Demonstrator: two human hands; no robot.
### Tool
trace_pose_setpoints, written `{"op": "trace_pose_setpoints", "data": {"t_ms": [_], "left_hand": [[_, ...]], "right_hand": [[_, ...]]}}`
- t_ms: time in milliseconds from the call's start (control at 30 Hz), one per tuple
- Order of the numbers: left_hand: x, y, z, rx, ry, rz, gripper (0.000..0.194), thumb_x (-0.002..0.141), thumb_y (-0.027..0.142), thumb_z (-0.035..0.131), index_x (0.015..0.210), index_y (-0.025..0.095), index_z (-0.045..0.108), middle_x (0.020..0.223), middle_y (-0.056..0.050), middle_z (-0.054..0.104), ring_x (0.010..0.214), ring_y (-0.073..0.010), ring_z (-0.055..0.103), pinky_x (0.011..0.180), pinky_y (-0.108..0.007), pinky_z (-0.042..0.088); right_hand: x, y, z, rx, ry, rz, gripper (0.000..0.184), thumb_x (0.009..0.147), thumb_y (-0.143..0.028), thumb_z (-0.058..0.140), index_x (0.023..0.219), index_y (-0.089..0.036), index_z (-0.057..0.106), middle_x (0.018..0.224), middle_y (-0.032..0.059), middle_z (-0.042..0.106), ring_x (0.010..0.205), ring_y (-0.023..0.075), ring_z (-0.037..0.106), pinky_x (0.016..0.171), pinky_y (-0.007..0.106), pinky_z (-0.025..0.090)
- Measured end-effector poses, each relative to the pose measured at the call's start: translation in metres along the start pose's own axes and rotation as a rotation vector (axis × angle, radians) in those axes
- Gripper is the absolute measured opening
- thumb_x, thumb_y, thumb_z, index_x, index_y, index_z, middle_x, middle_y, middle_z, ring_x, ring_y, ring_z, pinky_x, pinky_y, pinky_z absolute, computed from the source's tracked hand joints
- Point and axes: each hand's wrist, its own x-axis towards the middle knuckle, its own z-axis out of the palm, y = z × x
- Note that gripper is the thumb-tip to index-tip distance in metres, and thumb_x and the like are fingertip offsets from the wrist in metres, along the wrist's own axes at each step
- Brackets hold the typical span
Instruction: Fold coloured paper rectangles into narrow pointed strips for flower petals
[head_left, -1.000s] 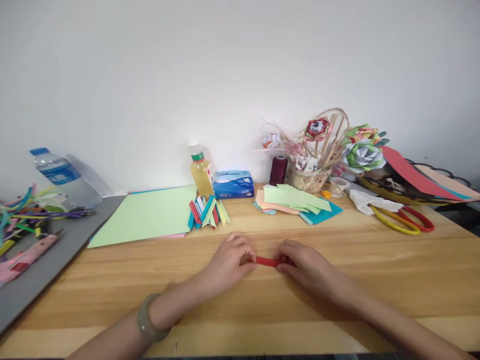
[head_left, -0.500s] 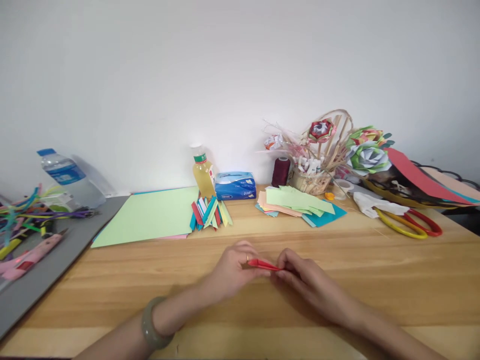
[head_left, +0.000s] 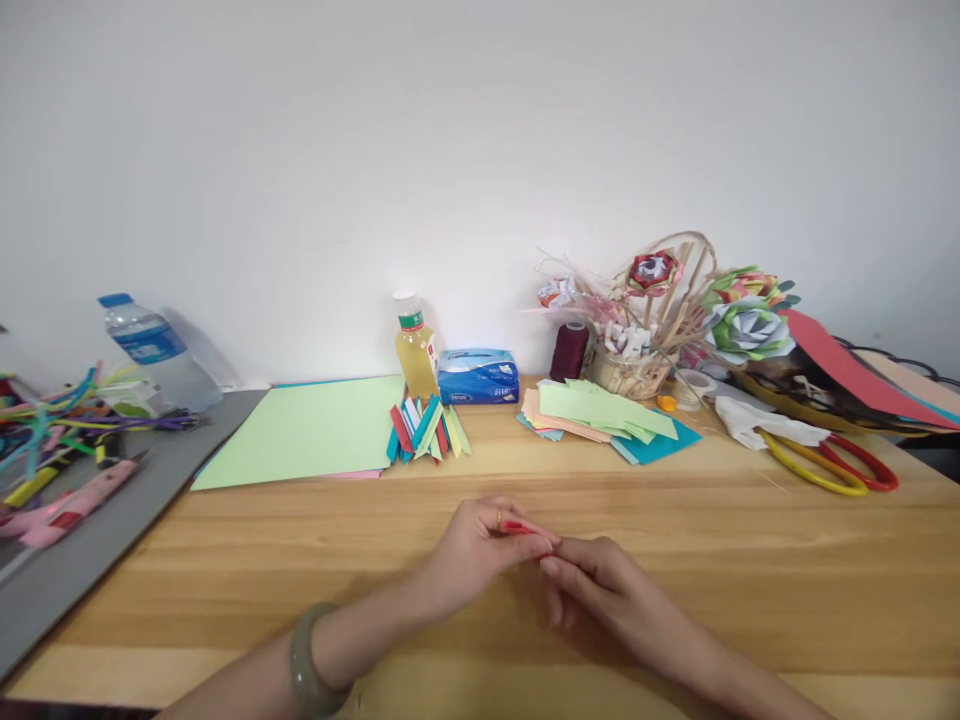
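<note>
A small folded piece of red paper (head_left: pixel 514 526) is held above the wooden table, mostly covered by my fingers. My left hand (head_left: pixel 480 550) grips it between thumb and fingers; a ring and a greenish bangle show on that arm. At the paper's right end, the thumb and index finger of my right hand (head_left: pixel 600 575) pinch together, touching the left fingertips. Beyond the hands lies a pile of folded paper strips (head_left: pixel 426 430) in red, teal, white and yellow.
Green paper sheets (head_left: pixel 307 430) lie at left, beside a grey board holding a pink craft knife (head_left: pixel 86 505). Along the wall stand a juice bottle (head_left: pixel 417 350), a tissue pack (head_left: pixel 478 377) and a basket (head_left: pixel 634 375). Cut papers (head_left: pixel 600 408) and scissors (head_left: pixel 817 465) are at right.
My hands have drawn together until the fingertips meet, and the red strip between them is now mostly covered. The view has shifted slightly.
</note>
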Motion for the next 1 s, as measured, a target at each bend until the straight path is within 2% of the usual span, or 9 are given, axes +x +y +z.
{"op": "trace_pose_setpoints", "data": {"t_ms": [200, 400, 567, 600, 667, 700, 767, 833, 1000], "left_hand": [[-0.001, 0.010, 0.005, 0.066, 0.059, -0.086, 0.048, 0.071, 0.057, 0.058, 0.048, 0.015, 0.058, 0.047, 0.001, 0.047, 0.049, -0.0097, 0.040, 0.049, -0.022, 0.032], [0.000, 0.013, 0.001, 0.155, 0.110, -0.071, 0.056, 0.073, 0.062, 0.050, 0.041, 0.017, 0.045, 0.040, 0.004, 0.033, 0.043, -0.0079, 0.030, 0.046, -0.022, 0.025], [0.003, 0.018, -0.034, 0.190, 0.461, 0.086, 0.059, 0.082, 0.058, 0.044, 0.040, 0.019, 0.031, 0.040, 0.004, 0.033, 0.043, -0.0090, 0.034, 0.051, -0.023, 0.034], [0.002, 0.021, -0.037, 0.221, 0.430, 0.130, 0.059, 0.085, 0.057, 0.039, 0.041, 0.019, 0.032, 0.040, 0.003, 0.036, 0.043, -0.0101, 0.037, 0.050, -0.024, 0.035], [-0.001, 0.029, -0.031, 0.371, 0.149, 0.286, 0.059, 0.089, 0.057, 0.031, 0.047, 0.018, 0.047, 0.050, -0.002, 0.052, 0.054, -0.0133, 0.050, 0.058, -0.025, 0.041], [-0.004, 0.033, -0.023, 0.501, -0.008, 0.349, 0.053, 0.089, 0.056, 0.034, 0.062, 0.018, 0.059, 0.069, -0.005, 0.063, 0.069, -0.0159, 0.058, 0.067, -0.026, 0.044], [-0.009, 0.041, -0.005, 0.867, -0.236, 0.400, 0.043, 0.079, 0.058, 0.053, 0.094, 0.018, 0.062, 0.091, -0.008, 0.066, 0.085, -0.0216, 0.060, 0.073, -0.029, 0.045], [-0.013, 0.044, 0.011, 1.184, -0.420, 0.332, 0.040, 0.075, 0.051, 0.063, 0.097, 0.017, 0.061, 0.076, -0.006, 0.068, 0.067, -0.0212, 0.063, 0.060, -0.026, 0.045], [-0.016, 0.040, 0.014, 1.340, -0.489, 0.392, 0.020, 0.084, 0.034, 0.057, 0.092, 0.017, 0.064, 0.055, -0.003, 0.064, 0.042, -0.0200, 0.058, 0.040, -0.024, 0.032]], "right_hand": [[-0.001, -0.005, -0.002, 0.008, -0.026, 0.049, 0.051, 0.089, -0.058, 0.029, 0.064, -0.018, 0.049, 0.047, -0.0029, 0.047, 0.044, 0.0104, 0.043, 0.048, 0.021, 0.034], [-0.005, -0.012, -0.009, -0.062, -0.021, 0.068, 0.052, 0.088, -0.061, 0.027, 0.068, -0.019, 0.050, 0.047, -0.0045, 0.042, 0.044, 0.0101, 0.039, 0.047, 0.021, 0.032], [-0.018, -0.001, -0.022, 0.009, -0.058, 0.204, 0.049, 0.086, -0.062, 0.031, 0.069, -0.019, 0.047, 0.050, -0.0055, 0.038, 0.042, 0.0089, 0.036, 0.042, 0.020, 0.029], [-0.020, 0.000, -0.023, 0.019, -0.066, 0.220, 0.048, 0.086, -0.060, 0.031, 0.070, -0.018, 0.047, 0.050, -0.0058, 0.038, 0.042, 0.0087, 0.036, 0.041, 0.020, 0.029], [-0.023, 0.000, -0.024, -0.009, -0.079, 0.201, 0.044, 0.089, -0.054, 0.032, 0.072, -0.018, 0.050, 0.051, -0.0055, 0.038, 0.044, 0.0089, 0.037, 0.043, 0.020, 0.030], [-0.024, -0.002, -0.023, -0.047, -0.085, 0.170, 0.041, 0.090, -0.049, 0.033, 0.071, -0.017, 0.052, 0.053, -0.0047, 0.040, 0.047, 0.0093, 0.040, 0.046, 0.020, 0.031], [-0.023, -0.009, -0.019, -0.140, -0.098, 0.098, 0.035, 0.090, -0.037, 0.037, 0.070, -0.017, 0.056, 0.058, -0.0022, 0.049, 0.055, 0.0103, 0.046, 0.052, 0.020, 0.034], [-0.023, -0.016, -0.014, -0.236, -0.117, 0.057, 0.030, 0.089, -0.028, 0.039, 0.071, -0.016, 0.060, 0.067, 0.0001, 0.059, 0.061, 0.0115, 0.052, 0.055, 0.020, 0.036], [-0.025, -0.020, -0.007, -0.381, -0.103, 0.020, 0.027, 0.090, -0.024, 0.039, 0.081, -0.020, 0.064, 0.076, 0.0012, 0.068, 0.064, 0.0131, 0.059, 0.056, 0.021, 0.036]]}}
